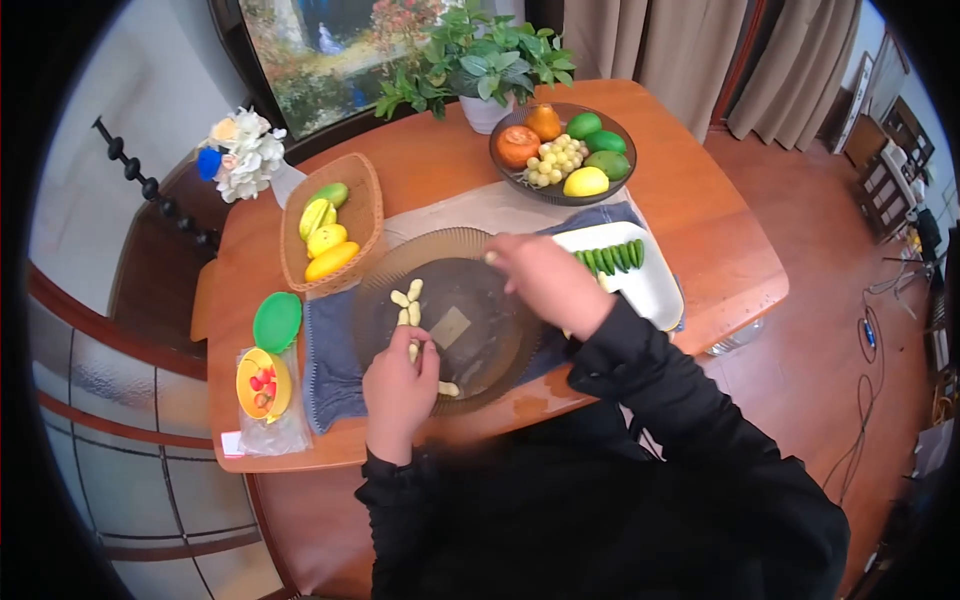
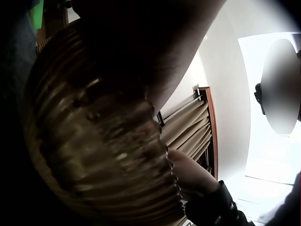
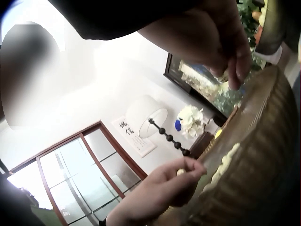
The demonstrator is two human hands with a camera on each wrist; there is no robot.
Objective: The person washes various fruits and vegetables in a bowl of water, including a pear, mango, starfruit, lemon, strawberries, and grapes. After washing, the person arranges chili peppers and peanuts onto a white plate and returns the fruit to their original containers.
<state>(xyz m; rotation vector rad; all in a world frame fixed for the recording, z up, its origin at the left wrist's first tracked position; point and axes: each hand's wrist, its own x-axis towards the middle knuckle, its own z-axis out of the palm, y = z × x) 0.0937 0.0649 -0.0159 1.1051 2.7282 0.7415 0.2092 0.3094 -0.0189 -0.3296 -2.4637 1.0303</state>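
Observation:
A large ribbed brown glass bowl (image 1: 490, 360) stands in front of the person, with several pale peanuts (image 1: 414, 292) along its left side. Low over that side, the left hand (image 1: 398, 385) curls its fingers round a peanut (image 3: 180, 173), which partly shows between them in the right wrist view. Over the bowl's far right rim, the right hand (image 1: 552, 278) pinches another peanut (image 1: 491, 257) between thumb and fingers. One more peanut (image 1: 449, 389) lies near the bowl's front rim, beside the left hand. Dark glass and shadow fill most of the left wrist view.
A wicker basket (image 1: 290, 240) with yellow fruit stands at the back left, a dark fruit bowl (image 1: 510, 180) at the back right. Right of the glass bowl is a white tray (image 1: 655, 290) with green pieces. A yellow cup (image 1: 245, 378) and green lid (image 1: 277, 322) sit left.

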